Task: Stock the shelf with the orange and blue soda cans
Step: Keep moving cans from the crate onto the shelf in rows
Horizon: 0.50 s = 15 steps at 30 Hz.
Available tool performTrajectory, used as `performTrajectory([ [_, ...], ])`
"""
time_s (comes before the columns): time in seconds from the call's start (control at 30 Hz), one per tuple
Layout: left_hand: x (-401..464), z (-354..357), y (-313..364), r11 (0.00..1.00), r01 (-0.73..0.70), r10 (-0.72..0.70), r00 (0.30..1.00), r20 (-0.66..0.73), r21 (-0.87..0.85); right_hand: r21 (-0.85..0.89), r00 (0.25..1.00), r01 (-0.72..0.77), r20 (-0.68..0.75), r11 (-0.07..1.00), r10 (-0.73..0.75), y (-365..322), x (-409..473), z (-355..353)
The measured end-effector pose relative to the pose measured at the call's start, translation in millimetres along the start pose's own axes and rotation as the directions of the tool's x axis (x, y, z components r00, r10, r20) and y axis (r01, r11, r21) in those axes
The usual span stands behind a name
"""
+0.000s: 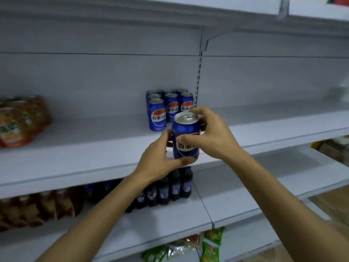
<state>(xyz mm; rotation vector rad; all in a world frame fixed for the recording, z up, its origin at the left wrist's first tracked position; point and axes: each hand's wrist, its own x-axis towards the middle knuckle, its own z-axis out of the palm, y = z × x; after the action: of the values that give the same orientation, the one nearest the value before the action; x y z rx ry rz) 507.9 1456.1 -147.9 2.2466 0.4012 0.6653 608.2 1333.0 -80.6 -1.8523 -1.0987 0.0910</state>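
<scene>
Both hands hold one blue can in front of the shelf.

The left hand (160, 157) curls round the lower side of the can (186, 138), thumb across its base; the right hand (211, 133) pinches its upper part, fingers behind the rim. The can is upright, over the front edge of the shelf (85, 148). Behind it stand blue cans (166, 108) in rows; orange cans (20, 120) sit far left.
</scene>
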Motion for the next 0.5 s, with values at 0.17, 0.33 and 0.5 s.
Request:
performTrajectory([
  [0.17,77.2,-39.6,-43.5,0.847,-0.185,0.229,0.973,-0.027,0.498,0.051,0.997,-0.079,-0.014,0.996,0.08,34.4,79.3,21.5],
  [0.33,143.8,-62.9,-76.3,0.625,-0.305,0.252,0.95,0.184,0.718,0.049,0.989,-0.144,-0.009,0.988,0.144,65.6,135.4,40.7],
  [0.5,171.4,-55.5,-93.9,0.761,-0.279,0.207,0.96,0.189,0.586,0.056,0.984,-0.174,-0.022,0.983,0.176,86.4,167.4,49.2],
])
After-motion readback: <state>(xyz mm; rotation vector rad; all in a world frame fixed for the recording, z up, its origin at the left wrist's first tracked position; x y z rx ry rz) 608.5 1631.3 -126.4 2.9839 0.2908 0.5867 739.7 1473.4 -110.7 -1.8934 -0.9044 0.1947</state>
